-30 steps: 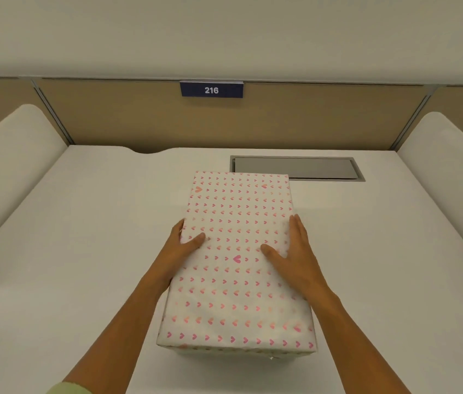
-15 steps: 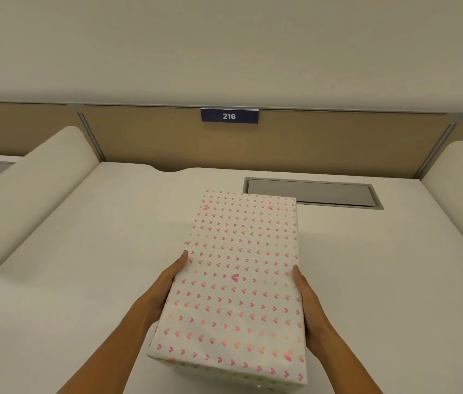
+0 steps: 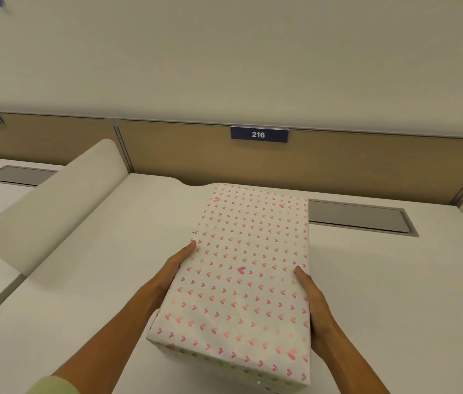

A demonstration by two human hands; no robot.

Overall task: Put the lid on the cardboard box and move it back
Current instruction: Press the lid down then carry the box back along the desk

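Between two hands, one long rectangular cardboard box (image 3: 241, 277) wrapped in white paper with small pink hearts is seen, lid on, lying lengthwise over the white tabletop (image 3: 88, 268). Its left long side is clasped by the left hand (image 3: 175, 265) and its right long side by the right hand (image 3: 314, 302), fingers pressed flat together against the sides. One grey recessed panel (image 3: 361, 218) is partly covered by the box's far corner. One blue sign (image 3: 259, 134) reading 216 is mounted above.
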